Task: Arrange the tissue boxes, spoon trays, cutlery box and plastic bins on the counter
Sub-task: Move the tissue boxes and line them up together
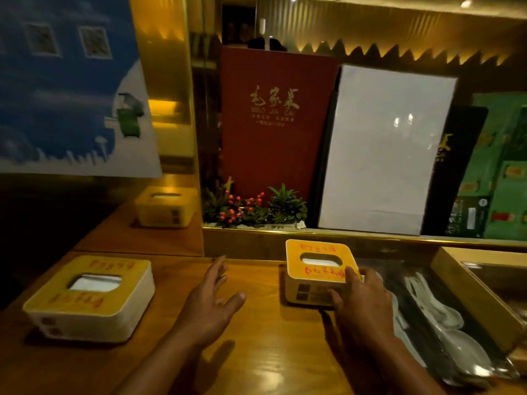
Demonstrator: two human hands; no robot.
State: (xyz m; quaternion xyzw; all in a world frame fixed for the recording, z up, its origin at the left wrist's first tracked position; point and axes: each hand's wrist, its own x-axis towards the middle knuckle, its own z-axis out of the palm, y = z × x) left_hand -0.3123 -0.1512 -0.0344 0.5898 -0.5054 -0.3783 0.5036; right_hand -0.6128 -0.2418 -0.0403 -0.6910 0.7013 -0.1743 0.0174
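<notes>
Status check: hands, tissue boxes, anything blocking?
Right hand gripping centre tissue box on counter. Left hand open, hovering, empty. Second tissue box far left, untouched. Spoon tray close on the right.

A: How's the left hand (212,299)?
B: Flat, fingers spread, palm down, gripping nothing.
A: And the right hand (360,302)?
B: Fingers curled forward, thumb up, clasping a box (319,269) at its near right corner.
</notes>
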